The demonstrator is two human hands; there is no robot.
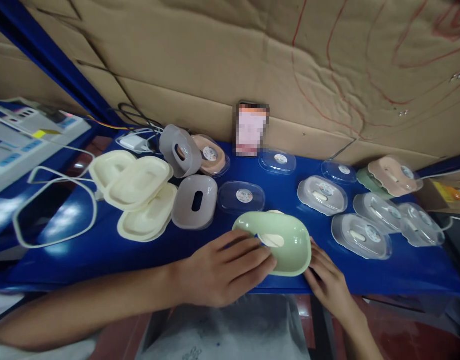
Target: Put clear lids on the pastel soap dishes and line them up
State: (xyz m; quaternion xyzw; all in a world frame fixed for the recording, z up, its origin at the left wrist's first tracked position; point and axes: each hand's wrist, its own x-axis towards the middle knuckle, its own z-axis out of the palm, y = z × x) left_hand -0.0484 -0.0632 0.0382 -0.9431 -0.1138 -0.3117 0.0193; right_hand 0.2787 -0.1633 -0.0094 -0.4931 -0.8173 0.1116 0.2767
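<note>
A light green plastic box point(293, 235) is tilted toward me just above the table's front edge. My left hand point(230, 270) curls over its left side, fingertips reaching inside near the slot in its base. My right hand point(327, 280) holds its right rim, with part of the fingers hidden behind it. A cream piece point(274, 241) shows through the slot, and a bit of cream also peeks over the far rim. Beyond the box lies a clear lid point(241, 197) with a round sticker, beside a grey slotted box point(185, 210).
Several cream trays point(140, 182) are piled at left near a white cable point(18, 220). Another grey box point(170, 150) leans by a lidded peach box point(207, 155). Lidded boxes point(361, 235) stand at right; a phone point(251, 130) rests against the cardboard wall point(200, 60).
</note>
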